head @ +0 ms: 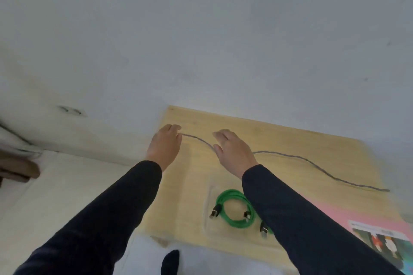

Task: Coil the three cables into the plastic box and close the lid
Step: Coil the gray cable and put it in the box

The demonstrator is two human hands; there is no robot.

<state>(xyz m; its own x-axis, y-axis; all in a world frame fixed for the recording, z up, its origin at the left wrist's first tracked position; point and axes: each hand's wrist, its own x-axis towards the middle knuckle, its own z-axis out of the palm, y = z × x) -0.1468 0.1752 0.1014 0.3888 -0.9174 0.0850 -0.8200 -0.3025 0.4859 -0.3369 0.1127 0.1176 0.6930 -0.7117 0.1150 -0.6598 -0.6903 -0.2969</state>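
A long grey cable [312, 163] lies stretched across the far part of the wooden table [279, 140], running from the far left to the right edge. My left hand [165, 145] pinches its left end at the fingertips. My right hand [232, 149] hovers over the cable's middle with fingers spread, the cable passing under the palm. Nearer to me, coiled green cables [234, 207] with black plugs lie inside a clear plastic box [207, 203], whose faint rim shows on the left. My right sleeve covers the box's right part. No lid can be made out.
A pink sheet with a printed picture [384, 239] lies at the table's near right corner. White bedding [55, 196] spreads to the left of the table, with a dark wooden piece [20, 169] at the far left. A dark sock [171, 261] shows below.
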